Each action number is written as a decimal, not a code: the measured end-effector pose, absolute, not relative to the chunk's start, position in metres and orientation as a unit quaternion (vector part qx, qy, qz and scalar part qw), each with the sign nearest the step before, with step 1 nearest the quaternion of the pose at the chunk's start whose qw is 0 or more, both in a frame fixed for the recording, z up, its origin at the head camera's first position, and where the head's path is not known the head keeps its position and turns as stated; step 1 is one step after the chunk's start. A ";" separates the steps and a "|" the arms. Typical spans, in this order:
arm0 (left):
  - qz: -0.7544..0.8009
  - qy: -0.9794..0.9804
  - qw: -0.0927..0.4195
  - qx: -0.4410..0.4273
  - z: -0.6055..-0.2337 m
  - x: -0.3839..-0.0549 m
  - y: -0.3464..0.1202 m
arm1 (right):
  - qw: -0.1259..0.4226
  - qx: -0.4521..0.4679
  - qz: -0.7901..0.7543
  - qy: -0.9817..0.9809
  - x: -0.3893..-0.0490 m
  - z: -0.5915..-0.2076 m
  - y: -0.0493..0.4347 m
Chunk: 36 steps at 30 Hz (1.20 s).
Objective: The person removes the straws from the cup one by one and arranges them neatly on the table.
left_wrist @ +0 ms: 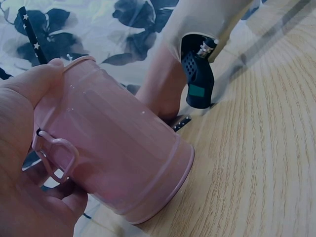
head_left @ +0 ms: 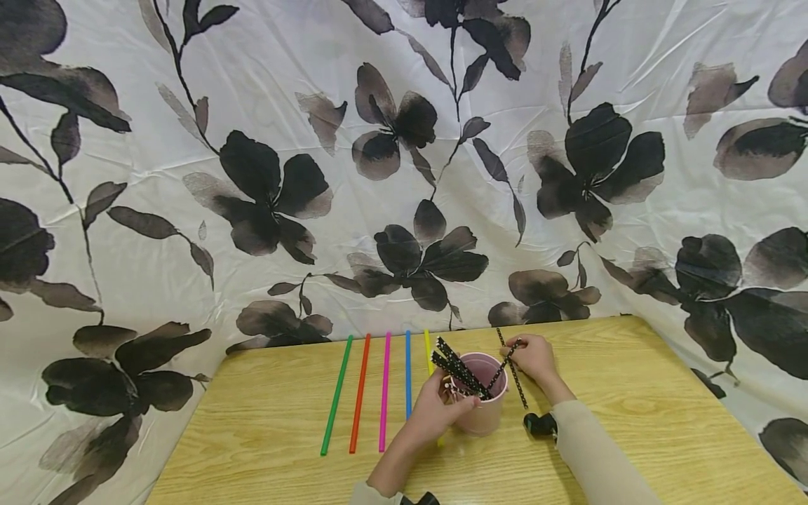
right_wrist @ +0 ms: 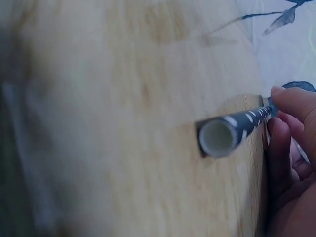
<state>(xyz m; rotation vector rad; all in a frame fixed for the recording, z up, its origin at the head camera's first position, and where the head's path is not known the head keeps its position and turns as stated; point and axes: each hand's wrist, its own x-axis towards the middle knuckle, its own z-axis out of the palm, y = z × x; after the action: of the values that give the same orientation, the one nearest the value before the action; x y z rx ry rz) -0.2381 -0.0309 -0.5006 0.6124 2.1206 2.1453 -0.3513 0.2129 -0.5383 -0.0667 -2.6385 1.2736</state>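
Observation:
My left hand [head_left: 435, 407] grips the side of a small pink metal bucket [head_left: 477, 419], thumb near its rim. Close up in the left wrist view, the bucket [left_wrist: 113, 138] is tilted and shows a looped ear on its side. Several black straws with white stars [head_left: 457, 368] lean inside it, and one more black straw [head_left: 503, 368] slants toward the right. My right hand [head_left: 533, 361] pinches another black patterned straw [head_left: 517, 386] right of the bucket. In the right wrist view this straw [right_wrist: 242, 126] points its open end at the camera, fingertips at its far part.
Left of the bucket, a green straw [head_left: 337, 396], a red straw [head_left: 360, 394], a pink straw [head_left: 384, 393] and a blue straw [head_left: 408, 375] lie in a row. A yellow straw [head_left: 428, 347] is partly behind the left hand. Floral cloth [head_left: 404, 175] hangs behind the wooden table [head_left: 252, 421].

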 end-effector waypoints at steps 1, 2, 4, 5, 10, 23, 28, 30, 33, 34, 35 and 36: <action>0.696 0.689 0.031 0.199 -0.501 -0.238 -0.031 | 0.102 -0.028 0.439 -0.892 -0.352 -0.538 0.213; 0.696 0.689 0.031 0.200 -0.501 -0.238 -0.031 | 0.096 -0.033 0.453 -0.886 -0.352 -0.538 0.213; 0.695 0.690 0.030 0.200 -0.501 -0.238 -0.030 | 0.079 -0.047 0.497 -0.863 -0.351 -0.536 0.213; 0.695 0.691 0.030 0.198 -0.501 -0.238 -0.030 | 0.070 -0.054 0.522 -0.848 -0.351 -0.535 0.213; 0.693 0.695 0.035 0.187 -0.499 -0.238 -0.031 | 0.032 -0.074 0.615 -0.784 -0.346 -0.523 0.213; 0.698 0.688 0.035 0.197 -0.477 -0.227 -0.034 | 0.013 0.002 0.613 -0.790 -0.287 -0.471 0.207; 0.696 0.690 0.033 0.195 -0.489 -0.236 -0.032 | -0.016 0.033 0.625 -0.780 -0.263 -0.465 0.204; 0.693 0.693 0.031 0.194 -0.495 -0.239 -0.032 | -0.024 0.044 0.629 -0.776 -0.257 -0.466 0.203; 0.693 0.693 0.027 0.198 -0.500 -0.241 -0.031 | -0.029 0.060 0.636 -0.769 -0.251 -0.469 0.202; 0.693 0.692 0.026 0.199 -0.501 -0.241 -0.031 | -0.028 0.064 0.638 -0.767 -0.250 -0.470 0.202; 0.694 0.690 0.025 0.201 -0.501 -0.241 -0.031 | -0.029 0.069 0.639 -0.766 -0.249 -0.471 0.202; 0.697 0.688 0.028 0.199 -0.501 -0.240 -0.030 | -0.030 0.076 0.638 -0.766 -0.248 -0.472 0.202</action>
<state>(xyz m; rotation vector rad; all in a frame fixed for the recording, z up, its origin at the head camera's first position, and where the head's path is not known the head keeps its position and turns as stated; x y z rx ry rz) -0.2403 -0.0303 -0.5007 0.6152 2.1256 2.1514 -0.2477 0.2018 -0.4715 0.2422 -2.4514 2.0436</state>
